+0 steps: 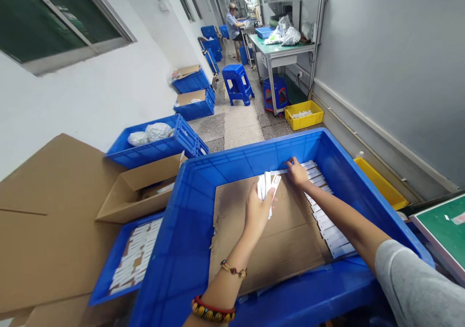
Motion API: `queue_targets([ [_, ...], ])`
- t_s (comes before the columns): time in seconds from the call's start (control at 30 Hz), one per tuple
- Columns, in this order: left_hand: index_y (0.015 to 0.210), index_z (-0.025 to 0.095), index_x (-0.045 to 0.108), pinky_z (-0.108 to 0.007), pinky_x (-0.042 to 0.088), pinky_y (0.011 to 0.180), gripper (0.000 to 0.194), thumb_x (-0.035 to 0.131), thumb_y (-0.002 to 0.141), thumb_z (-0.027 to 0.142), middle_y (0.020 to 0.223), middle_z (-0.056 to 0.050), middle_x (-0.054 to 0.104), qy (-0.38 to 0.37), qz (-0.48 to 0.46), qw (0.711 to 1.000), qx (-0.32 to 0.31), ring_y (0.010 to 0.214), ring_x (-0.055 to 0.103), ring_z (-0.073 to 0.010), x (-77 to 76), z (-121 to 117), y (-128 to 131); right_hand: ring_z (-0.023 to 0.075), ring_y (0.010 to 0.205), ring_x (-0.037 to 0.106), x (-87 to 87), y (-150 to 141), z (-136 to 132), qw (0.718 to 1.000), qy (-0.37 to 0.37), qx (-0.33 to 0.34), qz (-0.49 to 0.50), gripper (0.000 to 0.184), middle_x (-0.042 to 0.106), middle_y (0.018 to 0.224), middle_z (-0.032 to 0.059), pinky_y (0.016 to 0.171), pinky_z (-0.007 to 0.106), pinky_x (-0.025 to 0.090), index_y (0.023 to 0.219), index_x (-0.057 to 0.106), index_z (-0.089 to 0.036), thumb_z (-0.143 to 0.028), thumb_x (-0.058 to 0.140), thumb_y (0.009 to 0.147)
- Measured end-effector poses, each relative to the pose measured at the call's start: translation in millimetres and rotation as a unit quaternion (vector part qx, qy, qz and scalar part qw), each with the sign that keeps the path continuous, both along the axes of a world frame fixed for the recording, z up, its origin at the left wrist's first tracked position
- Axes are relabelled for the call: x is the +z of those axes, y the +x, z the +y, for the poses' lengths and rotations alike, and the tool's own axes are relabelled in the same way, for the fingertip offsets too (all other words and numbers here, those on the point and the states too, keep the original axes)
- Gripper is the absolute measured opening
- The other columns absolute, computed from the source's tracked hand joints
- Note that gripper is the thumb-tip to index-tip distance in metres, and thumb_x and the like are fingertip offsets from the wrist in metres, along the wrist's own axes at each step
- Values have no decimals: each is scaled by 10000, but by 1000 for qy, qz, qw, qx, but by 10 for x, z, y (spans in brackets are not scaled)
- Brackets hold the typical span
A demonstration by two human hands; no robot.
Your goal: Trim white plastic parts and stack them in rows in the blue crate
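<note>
My left hand (257, 208), with beaded bracelets on its wrist, is closed around a fanned bundle of white strips (268, 184). It is above a brown cardboard sheet (261, 249) inside a large blue crate (192, 210). At the crate's far wall, my right hand (298, 173) has its fingers bent together at a white strip (279, 172) lying by the cardboard's far edge. The fingertips are partly hidden, but they seem to pinch that strip. Along the crate's right side, a row of overlapping white strips (329, 227) lies on the cardboard.
To the left are an open cardboard box (123, 196), a blue tray (98, 288) of white pieces and a blue crate (127, 157) with bags. A blue stool (238, 85), yellow bin (305, 118) and workbench (286, 48) stand ahead. A person (233, 24) sits farther back.
</note>
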State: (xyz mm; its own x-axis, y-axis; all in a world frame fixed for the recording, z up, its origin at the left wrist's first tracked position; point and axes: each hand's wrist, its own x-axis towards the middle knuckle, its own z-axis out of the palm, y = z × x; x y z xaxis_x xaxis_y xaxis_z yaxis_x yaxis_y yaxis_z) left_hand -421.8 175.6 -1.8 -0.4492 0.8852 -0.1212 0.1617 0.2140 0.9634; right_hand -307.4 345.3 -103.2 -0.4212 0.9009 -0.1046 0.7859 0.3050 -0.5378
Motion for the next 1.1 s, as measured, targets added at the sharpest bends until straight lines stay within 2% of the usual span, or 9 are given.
queue_targets([
  [0.13,1051,160,595,-212,482,428,347,658,757,333,822,-40,713,-5,2,1000,-2,571,671,-152,-30,-6,50,161,981,690,504,-27,47,974,-149,128,111,390,704,1126,99,814,243,562,1219,662,-186,-375,370,1044],
  [0.23,1079,165,585,-221,501,466,364,648,770,346,862,-44,709,3,6,1000,-9,622,686,-161,-59,1,70,147,914,703,894,67,105,845,-390,277,240,381,733,1039,84,814,244,582,1107,713,-153,-429,723,845],
  [0.3,1056,167,585,-258,534,539,319,611,806,363,884,-59,707,23,40,999,-1,699,702,-191,-65,6,59,141,851,706,1050,177,167,804,-445,290,267,448,745,948,69,810,240,588,1003,742,-132,-355,888,643],
  [0.43,965,192,542,-322,560,730,193,489,895,364,934,-80,692,114,116,984,74,847,692,-210,-18,10,-2,116,788,707,975,391,307,892,-344,122,267,285,754,897,54,793,214,587,958,752,-131,-249,833,712],
  [0.53,994,207,496,-293,554,693,176,466,922,366,817,-28,652,134,113,981,78,712,667,-171,30,1,-15,107,834,708,634,430,305,957,-201,-41,204,197,750,1016,81,796,196,568,1044,722,-116,-206,630,895],
  [0.63,1017,201,539,-322,543,790,173,510,907,331,884,-56,658,132,191,972,31,823,677,-200,38,-16,16,153,869,708,243,357,207,976,-138,-100,134,240,740,1031,132,782,235,555,1060,708,-79,-179,528,936],
  [0.8,1064,189,571,-395,465,994,188,525,906,279,1120,-129,663,138,243,960,1,1152,609,-266,24,-32,58,250,1075,637,-121,235,79,994,-43,-98,32,170,735,1024,126,897,304,484,939,749,-152,-134,601,857],
  [0.93,1124,204,502,-334,511,863,314,620,855,315,1076,-95,673,107,187,976,24,1003,667,-241,63,-37,86,237,1212,533,-187,234,76,999,34,-25,-22,168,673,1188,115,986,280,399,982,736,-189,-168,608,876],
  [1.1,1048,223,428,-303,504,768,243,563,871,319,1001,-68,659,81,147,985,29,877,671,-209,102,-40,101,229,1097,586,-250,220,72,993,67,50,-77,135,688,1113,95,903,261,417,957,727,-184,-226,609,907],
])
